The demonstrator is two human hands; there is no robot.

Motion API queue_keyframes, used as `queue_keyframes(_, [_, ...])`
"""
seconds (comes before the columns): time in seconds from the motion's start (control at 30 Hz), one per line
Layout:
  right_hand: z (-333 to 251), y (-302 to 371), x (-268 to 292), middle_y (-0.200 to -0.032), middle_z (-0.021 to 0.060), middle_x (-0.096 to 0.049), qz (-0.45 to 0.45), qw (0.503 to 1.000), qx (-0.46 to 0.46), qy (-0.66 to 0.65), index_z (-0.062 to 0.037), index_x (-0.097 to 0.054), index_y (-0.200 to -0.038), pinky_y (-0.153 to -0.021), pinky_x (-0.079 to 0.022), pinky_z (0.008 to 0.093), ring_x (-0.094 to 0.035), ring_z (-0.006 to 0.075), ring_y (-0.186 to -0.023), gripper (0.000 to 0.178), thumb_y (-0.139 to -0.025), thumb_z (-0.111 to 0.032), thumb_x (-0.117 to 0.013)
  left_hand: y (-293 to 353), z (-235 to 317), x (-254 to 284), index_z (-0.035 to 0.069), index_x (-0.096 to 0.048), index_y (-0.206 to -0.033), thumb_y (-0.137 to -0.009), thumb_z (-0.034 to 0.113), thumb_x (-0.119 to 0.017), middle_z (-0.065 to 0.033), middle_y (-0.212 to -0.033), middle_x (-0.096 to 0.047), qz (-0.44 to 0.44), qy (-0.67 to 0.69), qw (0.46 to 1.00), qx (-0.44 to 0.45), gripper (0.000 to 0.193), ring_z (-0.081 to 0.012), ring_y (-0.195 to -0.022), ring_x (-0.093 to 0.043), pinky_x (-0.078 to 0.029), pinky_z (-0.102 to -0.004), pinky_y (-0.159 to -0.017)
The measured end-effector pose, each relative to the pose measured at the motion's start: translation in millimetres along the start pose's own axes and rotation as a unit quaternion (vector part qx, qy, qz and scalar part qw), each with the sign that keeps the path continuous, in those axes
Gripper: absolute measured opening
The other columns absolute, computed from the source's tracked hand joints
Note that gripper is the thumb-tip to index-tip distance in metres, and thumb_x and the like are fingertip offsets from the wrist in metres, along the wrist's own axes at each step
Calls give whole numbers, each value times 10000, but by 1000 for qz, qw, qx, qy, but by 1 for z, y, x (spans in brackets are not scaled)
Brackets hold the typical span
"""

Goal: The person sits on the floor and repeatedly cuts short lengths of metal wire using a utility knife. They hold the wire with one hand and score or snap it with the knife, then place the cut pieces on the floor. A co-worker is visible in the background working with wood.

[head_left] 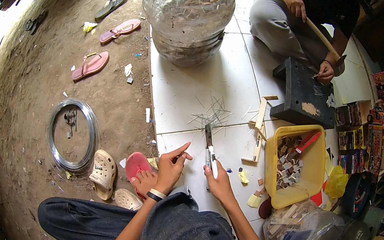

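Note:
Pliers (209,144) with dark jaws and pale handles are gripped in my right hand (220,181). Their jaws point away from me, toward a loose heap of short, thin wire pieces (211,114) on the white tiles. Just left of the pliers is my left hand (171,167), its index finger stretched forward and the other fingers partly curled. I see nothing held in it, though a thin wire there would be hard to make out. A wooden piece with crossbars (259,131) lies to the right of the heap.
A large clear plastic container (184,32) of scraps stands ahead. At right are a yellow basin (270,184) of small pieces and a dark stool (302,100), where another person holds a hammer (320,35). A wire coil (52,135) and sandals (90,66) lie on dirt at left.

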State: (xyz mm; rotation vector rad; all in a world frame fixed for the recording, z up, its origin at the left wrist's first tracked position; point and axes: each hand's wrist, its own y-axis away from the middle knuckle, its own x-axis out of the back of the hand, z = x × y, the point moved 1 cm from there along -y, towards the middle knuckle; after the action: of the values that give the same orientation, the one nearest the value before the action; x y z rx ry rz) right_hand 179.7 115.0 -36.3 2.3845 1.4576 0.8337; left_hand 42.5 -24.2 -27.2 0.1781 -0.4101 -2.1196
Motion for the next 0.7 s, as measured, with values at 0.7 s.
queue_keyframes(0.7, [-6,22,-18,-1244,225,-671,41,994,92,49,-6,-477,-1462,-1017,-470,409,-633,350,-1199,490,-1033,-219,-579,-13,9,-20,27,-740,-1204,-957,50,-706,7,-828,-653,15,133,991,27,250,-44,-604,-535,-372,-187,-489])
